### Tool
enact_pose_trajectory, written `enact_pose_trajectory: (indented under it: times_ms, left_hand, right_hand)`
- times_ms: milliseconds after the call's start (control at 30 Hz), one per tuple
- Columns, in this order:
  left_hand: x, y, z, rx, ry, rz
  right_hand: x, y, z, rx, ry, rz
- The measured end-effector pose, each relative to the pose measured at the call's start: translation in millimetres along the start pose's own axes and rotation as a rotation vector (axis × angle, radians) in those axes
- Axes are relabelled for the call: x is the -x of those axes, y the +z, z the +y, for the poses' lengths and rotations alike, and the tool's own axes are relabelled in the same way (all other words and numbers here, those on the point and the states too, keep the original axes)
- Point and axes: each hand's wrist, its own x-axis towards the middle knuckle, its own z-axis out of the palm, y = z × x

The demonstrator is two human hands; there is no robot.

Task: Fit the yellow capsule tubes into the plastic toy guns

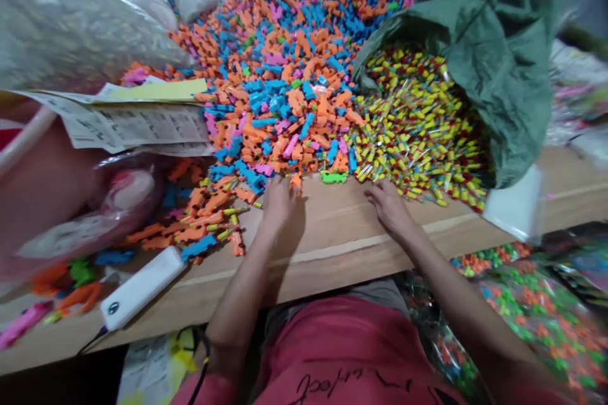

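My left hand [279,197] is at the front edge of a big heap of small orange, blue and pink plastic toys [285,101]. Its fingers are bent round a small orange toy piece [296,182], which stands at the fingertips. To the right, my right hand [388,205] rests low over the table with fingers a little apart, nothing visible between them. Its fingertips are close to a pile of small yellow tube-shaped pieces with red ends [418,133]. Between the hands, at the heap's edge, lies a bright green toy piece [334,176].
A green sack [503,88] opens around the yellow pieces. On the left are printed sheets [142,123], a pink tub [42,190], a white power bank [142,288] with a cable, and scattered toys. A white box-like object [515,205] sits at right; bagged toys [536,316] lie below.
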Motion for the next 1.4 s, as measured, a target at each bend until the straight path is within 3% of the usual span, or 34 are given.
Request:
enact_pose_trajectory:
  times_ms: [67, 167, 300, 433, 600, 733, 833, 1200, 1400]
  left_hand:
    - [-11, 12.2, 5, -0.065, -0.009, -0.035]
    - [-17, 16.3, 7, -0.107, 0.019, -0.085]
    - [-12, 14.2, 12, -0.110, 0.031, -0.164]
    - [-2, 19.1, 17, -0.017, 0.079, -0.124]
    - [10, 23.0, 29, 0.372, 0.005, 0.016]
    - [30, 18.0, 54, 1.002, -0.206, -0.053]
    - [46, 20.6, 67, 1.297, -0.298, -0.073]
    - [61, 31.6, 65, 1.483, -0.309, -0.145]
    - [64, 19.2, 73, 1.593, -0.380, -0.162]
  right_hand:
    - [-2, 1, -6, -0.002, 0.014, -0.018]
    - [-8, 3, -9, 0.017, 0.059, -0.018]
    - [-18, 5, -9, 0.058, 0.074, -0.081]
    - [-21, 3, -23, 0.070, 0.007, -0.113]
    - [-16, 3, -48, -0.162, 0.017, -0.064]
    - [-4, 14, -63, -0.544, 0.214, -0.045]
    - [8, 22, -73, -0.731, 0.361, -0.064]
    - [16, 12, -99, -0.811, 0.444, -0.103]
    - [18, 11, -98, -0.642, 0.280, 0.021]
